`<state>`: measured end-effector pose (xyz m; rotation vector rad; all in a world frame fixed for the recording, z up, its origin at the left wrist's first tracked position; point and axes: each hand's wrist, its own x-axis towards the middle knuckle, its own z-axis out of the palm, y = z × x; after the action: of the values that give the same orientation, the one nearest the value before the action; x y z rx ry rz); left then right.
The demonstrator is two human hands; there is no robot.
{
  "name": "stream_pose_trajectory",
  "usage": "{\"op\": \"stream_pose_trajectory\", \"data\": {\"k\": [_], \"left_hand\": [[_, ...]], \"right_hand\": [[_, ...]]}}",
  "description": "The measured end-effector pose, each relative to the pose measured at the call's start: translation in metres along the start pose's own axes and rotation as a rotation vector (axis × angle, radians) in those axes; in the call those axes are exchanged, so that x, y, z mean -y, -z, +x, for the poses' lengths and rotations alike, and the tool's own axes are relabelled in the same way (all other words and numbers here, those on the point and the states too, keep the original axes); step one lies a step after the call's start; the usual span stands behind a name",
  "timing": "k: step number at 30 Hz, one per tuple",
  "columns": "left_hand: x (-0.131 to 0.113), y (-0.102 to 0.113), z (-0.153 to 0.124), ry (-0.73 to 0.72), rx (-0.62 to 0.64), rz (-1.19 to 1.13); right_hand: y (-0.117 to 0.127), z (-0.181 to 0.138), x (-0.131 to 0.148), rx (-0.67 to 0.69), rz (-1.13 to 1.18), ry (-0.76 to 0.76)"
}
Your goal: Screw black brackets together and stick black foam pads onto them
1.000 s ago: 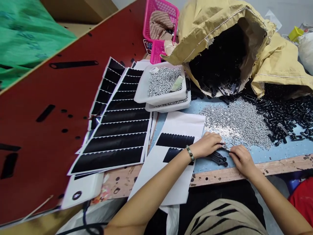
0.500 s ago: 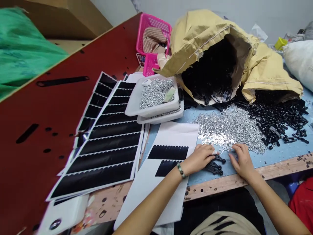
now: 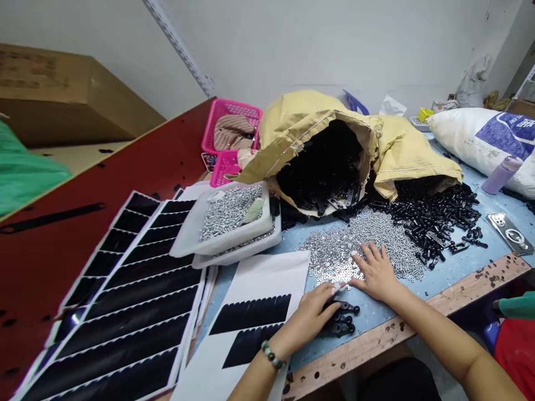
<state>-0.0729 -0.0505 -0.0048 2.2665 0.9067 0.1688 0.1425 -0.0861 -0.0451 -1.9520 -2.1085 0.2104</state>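
Observation:
My left hand (image 3: 311,313), with a beaded bracelet (image 3: 272,355) at the wrist, rests low over the table. Its index finger reaches the near edge of the silvery washers (image 3: 330,256), and its thumb is apart, over several black plastic link-like parts (image 3: 343,324). These lie in a small group, partly covered by the hand. To the right, my right hand (image 3: 378,274) has its fingers spread at the near side of a heap of small metal screws (image 3: 376,225). Nothing shows in its grip.
Yellow sacks (image 3: 309,106) spill black parts (image 3: 447,217) behind the heaps. Stacked white trays (image 3: 184,245) hold metal pieces. Sheets with black strips (image 3: 146,301) and a white paper (image 3: 267,273) lie left. A phone (image 3: 510,233) and purple bottle (image 3: 501,174) stand right.
The view has tilted up and shifted right. My right hand has moved forward onto the edge of the screws and spread its fingers. My left hand stays by the black parts.

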Motion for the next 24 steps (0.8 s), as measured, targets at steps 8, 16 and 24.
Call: {"op": "stream_pose_trajectory", "data": {"k": [8, 16, 24], "left_hand": [[-0.014, 0.023, 0.020, 0.038, -0.223, -0.107], [-0.011, 0.058, 0.089, -0.010, -0.435, -0.252], [0.021, 0.131, 0.193, 0.106, -0.773, -0.432]], "right_hand": [[0.013, 0.005, -0.003, -0.168, 0.117, 0.157], [0.019, 0.063, -0.009, -0.423, 0.581, 0.213], [0.050, 0.244, -0.006, -0.470, 0.931, -0.071]]}}
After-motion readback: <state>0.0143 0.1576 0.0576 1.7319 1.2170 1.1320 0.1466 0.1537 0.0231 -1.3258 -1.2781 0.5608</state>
